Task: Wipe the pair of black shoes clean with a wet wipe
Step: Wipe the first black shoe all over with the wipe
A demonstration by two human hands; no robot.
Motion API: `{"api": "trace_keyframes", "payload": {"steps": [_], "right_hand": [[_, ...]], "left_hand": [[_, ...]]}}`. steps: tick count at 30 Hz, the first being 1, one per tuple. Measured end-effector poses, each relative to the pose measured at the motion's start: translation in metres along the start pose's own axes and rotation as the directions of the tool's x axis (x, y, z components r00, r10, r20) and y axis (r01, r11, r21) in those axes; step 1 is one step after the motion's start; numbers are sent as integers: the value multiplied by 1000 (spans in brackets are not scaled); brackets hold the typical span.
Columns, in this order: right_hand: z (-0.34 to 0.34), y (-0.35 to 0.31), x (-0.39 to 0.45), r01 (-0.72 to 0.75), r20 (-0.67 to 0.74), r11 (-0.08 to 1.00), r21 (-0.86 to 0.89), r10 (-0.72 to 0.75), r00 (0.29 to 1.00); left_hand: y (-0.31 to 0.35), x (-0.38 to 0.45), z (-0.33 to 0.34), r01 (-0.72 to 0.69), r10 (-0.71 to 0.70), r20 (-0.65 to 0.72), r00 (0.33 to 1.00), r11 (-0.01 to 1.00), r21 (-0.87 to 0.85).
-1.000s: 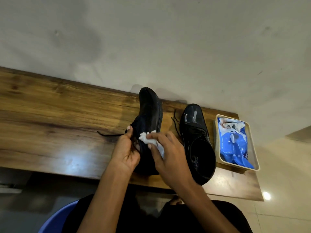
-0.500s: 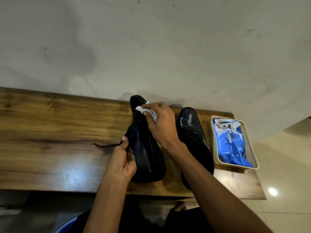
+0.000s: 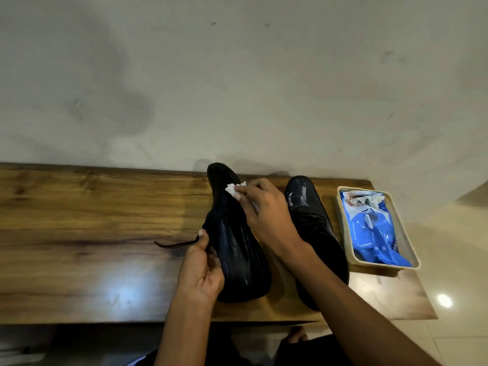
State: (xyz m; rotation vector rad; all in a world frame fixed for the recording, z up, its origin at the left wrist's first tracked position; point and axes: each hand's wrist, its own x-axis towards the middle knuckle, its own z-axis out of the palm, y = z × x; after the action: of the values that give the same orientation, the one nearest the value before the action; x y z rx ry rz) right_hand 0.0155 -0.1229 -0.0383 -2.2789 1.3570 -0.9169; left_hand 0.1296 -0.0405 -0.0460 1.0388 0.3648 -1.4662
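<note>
Right hand (image 3: 266, 217) pinches a mostly hidden wipe (image 3: 233, 188) against the tilted shoe (image 3: 237, 249); left hand (image 3: 202, 270) clasps its side.

Long brown grained wooden desk (image 3: 79, 220) against stained off-white plaster wall (image 3: 237, 75); glossy cream tiled floor (image 3: 454, 260) reflecting a ceiling light.

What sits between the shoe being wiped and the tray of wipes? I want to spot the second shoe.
In the head view, the other black shoe stands upright on the table between the tilted shoe and the tray.
</note>
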Motion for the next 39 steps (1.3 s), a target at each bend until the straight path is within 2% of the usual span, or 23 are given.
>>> {"api": "trace_keyframes", "payload": {"steps": [4,7,14,19,23,29,36,39], "right_hand": [[-10,-9,-52,-20,64,999,37,18,998],[-9,-8,-58,-25,77,999,49,21,997],[7,-6,27,-33,8,999,-5,34,999],[24,6,86,-22,66,997,-73,27,997],[30,4,97,19,114,994,-108,-7,993],[5,1,29,26,9,997,-72,-25,1000],[-18,-15,-89,-90,1,986,141,91,996],[-22,-20,-104,-34,10,985,171,33,999]], "left_hand": [[0,-1,-2,13,-13,4,1000,1000,-24],[0,-2,-1,5,-5,1,1000,1000,-11],[0,4,-5,-6,6,16,1000,1000,8],[0,0,1,2,-1,-18,1000,1000,12],[1,0,3,-10,10,-31,999,1000,6],[-2,-6,8,-21,21,-16,1000,1000,-6],[-9,-13,11,-49,48,57,997,999,20],[-10,-18,15,-39,40,81,996,999,-21]]}}
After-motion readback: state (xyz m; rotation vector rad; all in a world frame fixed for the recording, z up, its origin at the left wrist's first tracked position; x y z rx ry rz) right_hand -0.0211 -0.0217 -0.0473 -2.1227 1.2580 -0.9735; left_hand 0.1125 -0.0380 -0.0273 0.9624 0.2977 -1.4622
